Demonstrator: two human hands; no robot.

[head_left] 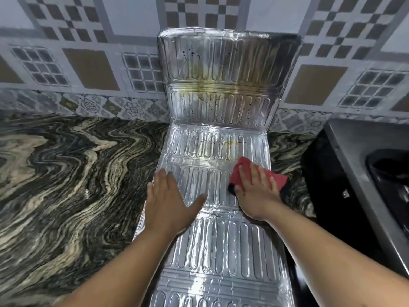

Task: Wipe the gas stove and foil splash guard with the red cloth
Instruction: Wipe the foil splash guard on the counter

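The foil splash guard (217, 244) lies unfolded along the counter, and its far panel leans upright against the tiled wall. Yellow-brown stains and dark specks mark the upright panel and the fold below it. My right hand (256, 191) presses the red cloth (238, 171) flat on the guard's right side, fingers spread over it. The cloth has a dark edge under my palm. On the guard's left edge my left hand (168, 202) rests flat and open, holding nothing. The gas stove (354, 156) shows at the right edge, steel with a black burner area.
A dark marbled stone counter (66, 178) spreads to the left of the guard. Patterned wall tiles (88, 69) run along the back. A narrow strip of counter separates the guard's right edge from the stove.
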